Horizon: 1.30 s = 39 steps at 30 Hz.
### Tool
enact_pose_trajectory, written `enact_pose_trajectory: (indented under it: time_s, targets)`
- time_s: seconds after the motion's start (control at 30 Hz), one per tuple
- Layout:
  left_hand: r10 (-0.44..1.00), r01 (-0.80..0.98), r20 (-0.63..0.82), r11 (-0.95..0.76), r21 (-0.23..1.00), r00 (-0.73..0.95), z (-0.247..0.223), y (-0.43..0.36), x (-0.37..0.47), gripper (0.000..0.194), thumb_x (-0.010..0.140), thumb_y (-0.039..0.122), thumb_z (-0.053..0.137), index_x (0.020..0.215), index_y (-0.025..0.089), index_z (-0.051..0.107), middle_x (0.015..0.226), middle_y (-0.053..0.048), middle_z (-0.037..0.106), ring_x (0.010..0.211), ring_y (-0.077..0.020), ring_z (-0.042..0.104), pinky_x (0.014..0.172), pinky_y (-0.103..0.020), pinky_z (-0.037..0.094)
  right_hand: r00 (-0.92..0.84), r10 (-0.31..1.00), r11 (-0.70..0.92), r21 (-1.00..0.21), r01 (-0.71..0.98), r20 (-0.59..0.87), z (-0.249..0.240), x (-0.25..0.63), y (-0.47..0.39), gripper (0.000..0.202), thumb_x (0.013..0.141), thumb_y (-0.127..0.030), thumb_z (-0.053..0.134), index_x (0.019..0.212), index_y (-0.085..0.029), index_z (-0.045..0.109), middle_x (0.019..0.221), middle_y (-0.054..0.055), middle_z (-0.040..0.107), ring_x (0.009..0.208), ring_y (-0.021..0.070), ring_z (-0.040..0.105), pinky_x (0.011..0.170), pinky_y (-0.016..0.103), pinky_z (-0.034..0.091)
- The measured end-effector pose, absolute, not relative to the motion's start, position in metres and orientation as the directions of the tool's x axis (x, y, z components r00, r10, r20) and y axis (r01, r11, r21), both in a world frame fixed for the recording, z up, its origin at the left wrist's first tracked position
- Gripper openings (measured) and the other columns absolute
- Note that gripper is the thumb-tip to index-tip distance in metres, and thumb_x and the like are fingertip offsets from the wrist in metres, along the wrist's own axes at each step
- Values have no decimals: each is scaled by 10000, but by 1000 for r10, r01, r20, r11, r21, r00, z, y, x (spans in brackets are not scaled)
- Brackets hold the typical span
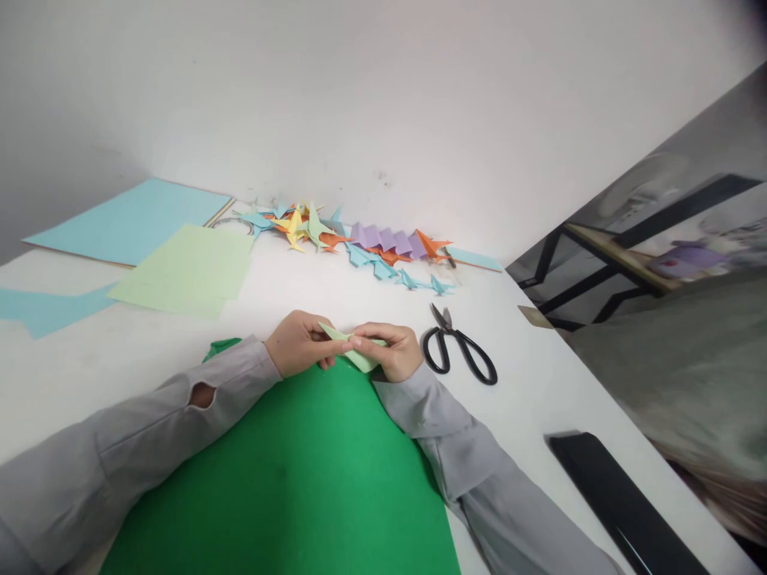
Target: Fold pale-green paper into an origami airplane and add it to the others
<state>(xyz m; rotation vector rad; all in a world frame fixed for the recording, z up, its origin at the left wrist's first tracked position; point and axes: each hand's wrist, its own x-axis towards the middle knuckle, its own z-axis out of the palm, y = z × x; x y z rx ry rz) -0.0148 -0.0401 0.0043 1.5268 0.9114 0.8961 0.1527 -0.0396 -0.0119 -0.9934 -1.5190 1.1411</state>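
A folded piece of pale green paper (361,362) is pinched between both hands, above the far end of a bright green sheet (288,471). My left hand (305,343) is closed on its left side, with a pointed corner sticking up past the fingers. On the other side, my right hand (392,349) grips the paper with thumb and fingers, the two thumbs almost touching. Fingers cover much of the paper, so its full folded shape is hidden. Black-handled scissors (459,343) lie just right of my right hand, blades pointing away.
Folded paper cranes (296,228) in several colours and a pleated purple paper strip (387,239) lie along the wall. Light green sheets (185,271), a blue stack (132,220) and blue scraps (65,307) are at left. A long black object (623,499) rests near the right edge.
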Motion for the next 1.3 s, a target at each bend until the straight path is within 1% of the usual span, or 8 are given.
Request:
enact_pose_trajectory:
  time_s: [0.17, 0.3, 0.6, 0.7, 0.87, 1.0, 1.17, 1.3]
  targets:
    - [933, 10, 137, -148, 989, 332, 6, -40, -14, 230, 564, 301, 734, 619, 99, 639, 550, -15, 613, 453, -95, 539, 408, -209, 470, -187, 913, 365, -931, -26, 363, -15, 151, -38, 28, 647, -226, 697, 669, -212, 707, 678, 8, 672, 629, 128, 591, 601, 249, 459]
    - [932, -27, 159, -159, 987, 325, 6, -40, -15, 239, 568, 322, 731, 619, 101, 655, 551, -19, 618, 460, -94, 538, 415, -212, 480, -185, 906, 381, -924, -38, 381, -16, 149, -38, 40, 645, -214, 701, 682, -223, 711, 702, 12, 676, 661, 135, 602, 632, 262, 471]
    - [928, -12, 132, -137, 991, 347, 7, -40, -16, 195, 585, 288, 717, 587, 110, 636, 489, -3, 582, 432, -96, 529, 428, -220, 458, -192, 924, 342, -939, 29, 331, -14, 149, -40, 87, 633, -283, 708, 680, -211, 704, 718, 39, 676, 668, 162, 595, 642, 307, 464]
    - [925, -15, 117, -119, 993, 360, 7, -40, -16, 180, 583, 263, 716, 579, 108, 625, 467, 3, 569, 422, -95, 525, 421, -220, 450, -187, 926, 338, -941, 17, 329, -14, 148, -41, 70, 627, -266, 712, 664, -208, 704, 699, 37, 669, 654, 158, 588, 617, 296, 452]
    - [927, -11, 90, -93, 996, 364, 8, -41, -15, 163, 564, 211, 723, 567, 98, 605, 452, 13, 555, 402, -90, 514, 398, -211, 430, -173, 927, 332, -943, -33, 332, -14, 146, -42, 27, 613, -210, 721, 633, -212, 702, 638, 11, 641, 578, 118, 546, 532, 249, 399]
    - [946, -10, 35, -34, 999, 323, 8, -42, -13, 200, 548, 235, 736, 570, 102, 589, 451, 18, 561, 399, -86, 515, 406, -207, 437, -124, 940, 316, -948, -27, 317, -11, 143, -43, 51, 615, -236, 716, 625, -195, 688, 635, 6, 627, 561, 107, 528, 521, 242, 396]
    - [941, 27, 62, -76, 997, 331, 7, -42, -12, 161, 629, 253, 668, 600, 110, 599, 518, -1, 595, 443, -88, 538, 456, -213, 461, -31, 987, 155, -987, -42, 156, -8, 139, -47, 201, 587, -347, 728, 634, -175, 634, 567, -7, 600, 503, 105, 502, 478, 245, 400]
    - [925, 22, 93, -109, 994, 370, 9, -42, -13, 185, 665, 266, 629, 567, 115, 586, 530, 1, 571, 438, -83, 519, 451, -218, 449, -50, 992, 105, -988, -110, 111, -7, 139, -48, 210, 578, -339, 732, 643, -174, 618, 545, -18, 592, 490, 97, 495, 476, 240, 395]
